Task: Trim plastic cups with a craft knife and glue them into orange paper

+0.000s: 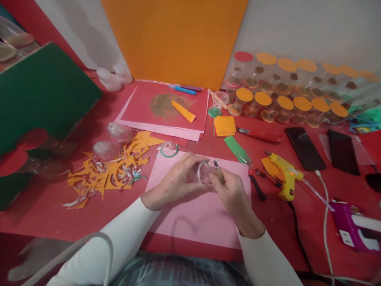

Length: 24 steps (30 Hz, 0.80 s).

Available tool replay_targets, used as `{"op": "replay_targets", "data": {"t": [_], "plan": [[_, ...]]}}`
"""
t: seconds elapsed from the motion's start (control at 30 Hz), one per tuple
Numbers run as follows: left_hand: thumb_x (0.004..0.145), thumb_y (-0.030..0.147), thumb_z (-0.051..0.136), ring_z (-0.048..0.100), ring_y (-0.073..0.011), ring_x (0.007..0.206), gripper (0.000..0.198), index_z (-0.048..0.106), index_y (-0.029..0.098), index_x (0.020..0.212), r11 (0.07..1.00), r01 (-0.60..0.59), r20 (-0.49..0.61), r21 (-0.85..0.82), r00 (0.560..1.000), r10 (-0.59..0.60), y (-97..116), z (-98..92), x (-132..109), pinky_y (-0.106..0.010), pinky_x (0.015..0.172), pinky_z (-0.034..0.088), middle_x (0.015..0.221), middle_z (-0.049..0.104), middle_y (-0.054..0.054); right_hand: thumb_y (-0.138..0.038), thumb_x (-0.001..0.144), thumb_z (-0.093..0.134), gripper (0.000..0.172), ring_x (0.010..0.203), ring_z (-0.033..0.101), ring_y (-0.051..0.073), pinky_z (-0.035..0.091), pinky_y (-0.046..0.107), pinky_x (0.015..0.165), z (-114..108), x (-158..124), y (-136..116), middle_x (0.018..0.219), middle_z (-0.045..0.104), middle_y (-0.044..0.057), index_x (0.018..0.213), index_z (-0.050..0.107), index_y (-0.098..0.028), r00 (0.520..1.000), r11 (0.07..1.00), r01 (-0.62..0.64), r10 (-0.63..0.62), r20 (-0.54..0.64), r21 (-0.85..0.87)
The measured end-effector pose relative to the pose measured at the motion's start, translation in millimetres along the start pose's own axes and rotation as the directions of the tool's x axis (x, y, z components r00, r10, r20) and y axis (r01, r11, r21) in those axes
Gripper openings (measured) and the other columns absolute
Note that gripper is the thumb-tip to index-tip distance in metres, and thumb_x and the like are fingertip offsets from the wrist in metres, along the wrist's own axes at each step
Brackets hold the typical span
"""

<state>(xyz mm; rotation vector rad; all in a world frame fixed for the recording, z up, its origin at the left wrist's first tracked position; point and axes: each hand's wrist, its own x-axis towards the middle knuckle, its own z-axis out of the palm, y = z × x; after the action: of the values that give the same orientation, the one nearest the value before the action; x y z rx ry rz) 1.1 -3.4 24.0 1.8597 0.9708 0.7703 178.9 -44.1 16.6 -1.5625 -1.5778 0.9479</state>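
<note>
1. Head view: I saw the left hand (178, 179) closed round the clear cup (203, 173), over the pink sheet's (193, 222) far edge.
2. The right hand (230, 192) pinched its rim from the right, touching.

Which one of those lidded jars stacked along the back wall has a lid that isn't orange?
The jar at the left end of the top row. Its lid is red, and the other lids showing in the stack are orange.
</note>
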Motion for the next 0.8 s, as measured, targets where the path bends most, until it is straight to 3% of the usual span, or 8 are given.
{"op": "replay_targets", "data": {"t": [0.3, 0.5, 0.67, 0.8], "plan": [[0.076, 0.044, 0.081, 0.064, -0.0198, 0.095, 0.053, 0.061, 0.024, 0.121, 0.951, 0.133, 0.132, -0.281, 0.986, -0.099, -1.3, -7.3, -1.6, -0.032, 0.081, 0.054, 0.112, 0.067, -0.007, -0.040, 0.085, 0.055, 0.037, 0.042, 0.034, 0.008, 0.031, 0.021, 0.041, -1.2, -3.7, -3.5, 0.045, 0.041, -0.007, 0.055, 0.038, -0.024, 0.986, 0.937, -0.163, 0.142, 0.089, 0.310], [0.076, 0.039, 0.082, 0.063, -0.0197, 0.095, 0.052, 0.063, 0.021, 0.121, 0.940, 0.177, 0.119, -0.290, 0.982, -0.148, 4.8, -7.0, 0.9, -0.034, 0.088, 0.051, 0.111, 0.068, -0.007, -0.043, 0.083, 0.059, 0.040, 0.039, 0.028, 0.006, 0.030, 0.021, 0.041, 1.1, -1.2, -1.2, 0.044, 0.039, -0.008, 0.054, 0.041, -0.023, 0.976, 0.886, -0.216, 0.194, 0.096, 0.411], [0.077, 0.039, 0.080, 0.063, -0.0215, 0.102, 0.058, 0.058, 0.023, 0.128, 0.936, 0.170, 0.072, -0.307, 0.985, -0.156, 1.5, -2.9, -0.5, -0.035, 0.091, 0.051, 0.118, 0.066, -0.008, -0.044, 0.084, 0.058, 0.040, 0.041, 0.030, 0.008, 0.032, 0.021, 0.043, -0.6, 0.7, -4.8, 0.045, 0.038, -0.008, 0.055, 0.037, -0.025, 0.989, 0.930, -0.143, 0.145, 0.019, 0.340], [0.081, 0.032, 0.076, 0.063, -0.0197, 0.101, 0.061, 0.050, 0.025, 0.135, 0.960, 0.154, 0.010, -0.234, 0.988, -0.156, -2.0, -2.8, -1.6, -0.034, 0.091, 0.053, 0.120, 0.065, -0.007, -0.042, 0.086, 0.057, 0.037, 0.046, 0.037, 0.010, 0.035, 0.022, 0.047, -1.8, -1.5, -4.8, 0.050, 0.041, -0.007, 0.059, 0.039, -0.024, 0.992, 0.994, -0.063, 0.073, -0.103, 0.093]]}}
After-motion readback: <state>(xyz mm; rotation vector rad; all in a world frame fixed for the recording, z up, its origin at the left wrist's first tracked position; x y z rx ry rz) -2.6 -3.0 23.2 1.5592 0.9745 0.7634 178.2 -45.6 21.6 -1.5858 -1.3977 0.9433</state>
